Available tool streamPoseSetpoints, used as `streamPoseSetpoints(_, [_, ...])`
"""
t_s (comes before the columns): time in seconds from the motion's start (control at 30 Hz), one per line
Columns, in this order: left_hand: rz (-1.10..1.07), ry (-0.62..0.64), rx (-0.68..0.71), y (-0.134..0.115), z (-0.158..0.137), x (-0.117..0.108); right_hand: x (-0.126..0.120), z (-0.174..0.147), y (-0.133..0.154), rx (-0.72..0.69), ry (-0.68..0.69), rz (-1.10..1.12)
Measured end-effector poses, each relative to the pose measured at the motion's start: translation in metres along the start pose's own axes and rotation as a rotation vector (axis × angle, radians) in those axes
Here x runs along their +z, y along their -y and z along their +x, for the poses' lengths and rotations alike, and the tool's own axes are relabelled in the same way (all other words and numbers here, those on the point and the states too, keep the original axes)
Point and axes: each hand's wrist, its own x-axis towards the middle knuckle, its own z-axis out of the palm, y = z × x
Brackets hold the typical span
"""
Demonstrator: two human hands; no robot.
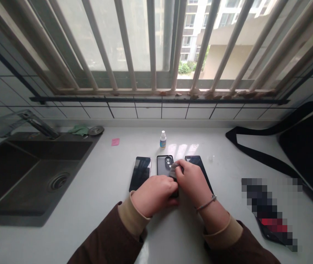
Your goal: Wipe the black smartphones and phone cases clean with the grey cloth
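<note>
White, glossy counter [90, 198] spreads beneath the fingers. Over it, a bare left hand [155, 192] and a bare right hand [190, 176] come close together. Left fingers are curled inward; whether they clamp anything is hidden. Beyond them lies a flat, black, glass-faced phone [140, 172]; another flat black phone [206, 178] runs partly behind the right hand. Just past the fingertips, between these 2 phones, sits a black-rimmed rectangular phone case [162, 165] with a greyish back. Farther ahead of the fingers stands a small white plastic bottle [163, 141]. Pinched between the right fingertips is a crumpled grey cloth [173, 170], overlapping the case's right edge; contact is unclear. Good handling here likely means a flat, light cloth, the left fingers bracing, and knuckles clear of the right-hand phone.
</note>
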Motion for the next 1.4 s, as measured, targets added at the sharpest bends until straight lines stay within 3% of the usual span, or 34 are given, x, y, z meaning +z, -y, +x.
streamPoseSetpoints(0.27, [0.027, 0.011, -0.026, -0.005, 0.0, 0.0, -0.015, 0.006, -0.009, 0.037, -0.215, -0.033])
streamPoseSetpoints(0.4, [0.057, -0.096, -0.062, -0.017, 0.007, 0.001, -0.025, 0.016, -0.027, 0.104, -0.311, -0.071])
streamPoseSetpoints(0.63, [0.173, -0.188, -0.006, -0.039, 0.019, 0.028, -0.024, 0.033, -0.056, 0.143, -0.216, -0.216])
streamPoseSetpoints(0.93, [0.204, -0.145, -0.128, -0.05, 0.029, 0.04, -0.014, 0.039, -0.063, 0.191, -0.072, -0.296])
streamPoseSetpoints(1.13, [0.181, -0.138, -0.153, -0.052, 0.032, 0.044, -0.014, 0.039, -0.063, 0.184, -0.11, -0.295])
streamPoseSetpoints(1.27, [0.137, -0.136, -0.14, -0.051, 0.032, 0.047, -0.018, 0.036, -0.059, 0.243, -0.245, -0.193])
streamPoseSetpoints(1.4, [-0.007, -0.168, -0.145, -0.05, 0.031, 0.05, -0.022, 0.036, -0.058, 0.184, -0.362, -0.099])
